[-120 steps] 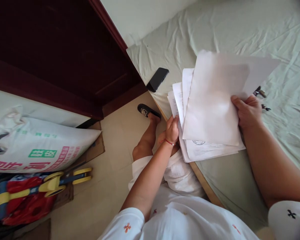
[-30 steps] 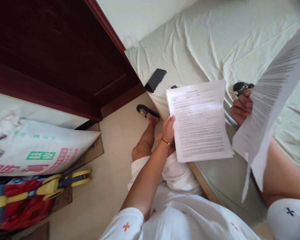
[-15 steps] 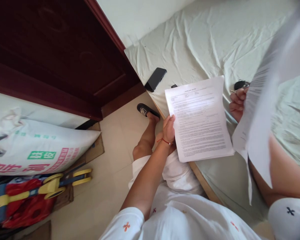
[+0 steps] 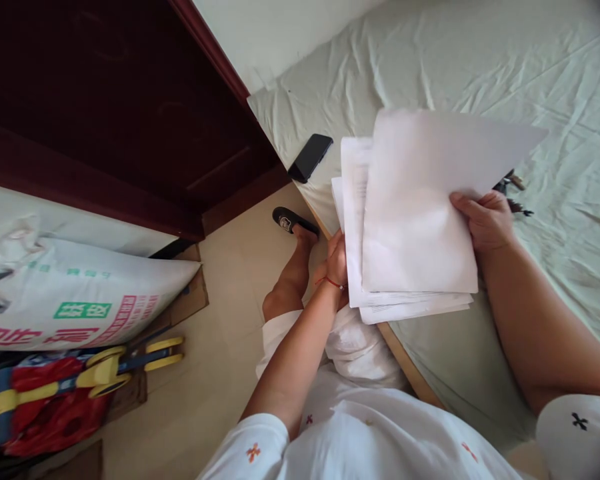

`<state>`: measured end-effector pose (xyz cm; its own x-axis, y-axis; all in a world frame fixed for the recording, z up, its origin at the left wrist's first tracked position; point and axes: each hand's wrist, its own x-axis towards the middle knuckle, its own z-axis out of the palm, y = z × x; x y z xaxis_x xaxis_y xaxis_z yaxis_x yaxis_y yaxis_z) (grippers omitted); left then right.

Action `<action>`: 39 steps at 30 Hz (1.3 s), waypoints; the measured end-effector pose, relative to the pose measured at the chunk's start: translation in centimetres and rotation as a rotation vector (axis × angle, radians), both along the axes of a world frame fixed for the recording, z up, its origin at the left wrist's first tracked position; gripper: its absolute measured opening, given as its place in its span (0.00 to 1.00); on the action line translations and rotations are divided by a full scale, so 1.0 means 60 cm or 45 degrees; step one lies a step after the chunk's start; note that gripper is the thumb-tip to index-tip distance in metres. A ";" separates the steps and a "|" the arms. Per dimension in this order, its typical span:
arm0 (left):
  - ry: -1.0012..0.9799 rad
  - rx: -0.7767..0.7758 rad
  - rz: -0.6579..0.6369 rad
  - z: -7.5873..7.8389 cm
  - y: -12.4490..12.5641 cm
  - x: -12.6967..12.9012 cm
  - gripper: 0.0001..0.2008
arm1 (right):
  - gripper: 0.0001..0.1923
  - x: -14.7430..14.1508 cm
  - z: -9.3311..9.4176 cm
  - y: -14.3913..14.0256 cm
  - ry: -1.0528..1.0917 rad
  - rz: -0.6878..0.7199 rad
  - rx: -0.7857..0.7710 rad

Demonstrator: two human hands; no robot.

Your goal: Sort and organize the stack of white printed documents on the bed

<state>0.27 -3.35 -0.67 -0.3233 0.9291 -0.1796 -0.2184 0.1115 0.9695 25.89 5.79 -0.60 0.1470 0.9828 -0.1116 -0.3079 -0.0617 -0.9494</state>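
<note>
White paper fills the middle of the view: a stack of sheets [image 4: 405, 220] sits at the bed's near edge, at about three o'clock from the left knee. Left hand [image 4: 336, 267] is closed on the stack's left edge at nine o'clock, fingers curled under. Right hand [image 4: 485, 220] pins the top blank-side sheet at three o'clock, thumb over, fingers hidden beneath. My read: the pages look gathered but not squared, with edges fanning out at the left and bottom, so aligning seems left to do. Pale green bedsheet [image 4: 430, 73] lies rumpled beyond. A black phone [image 4: 310, 157] rests at eleven o'clock of the stack, near the corner. Keys [image 4: 513, 190] peek out past the right hand, mostly covered. Printed text is too faint to read.
</note>
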 end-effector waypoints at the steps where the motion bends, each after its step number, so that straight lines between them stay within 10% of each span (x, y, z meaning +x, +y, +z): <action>1: 0.025 0.071 -0.023 0.000 0.002 -0.001 0.15 | 0.19 0.001 -0.001 0.000 -0.011 0.013 -0.017; 20: -0.102 0.135 0.080 -0.048 0.022 -0.010 0.18 | 0.12 0.001 -0.006 0.002 -0.118 -0.009 -0.026; 39: -0.043 0.155 -0.012 -0.019 0.014 -0.003 0.17 | 0.14 -0.005 -0.006 -0.002 -0.106 0.039 -0.031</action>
<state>0.09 -2.53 -1.80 -0.3099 0.9477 -0.0762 -0.2503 -0.0040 0.9682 25.60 5.66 -0.94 0.1265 0.9842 -0.1242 -0.2253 -0.0934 -0.9698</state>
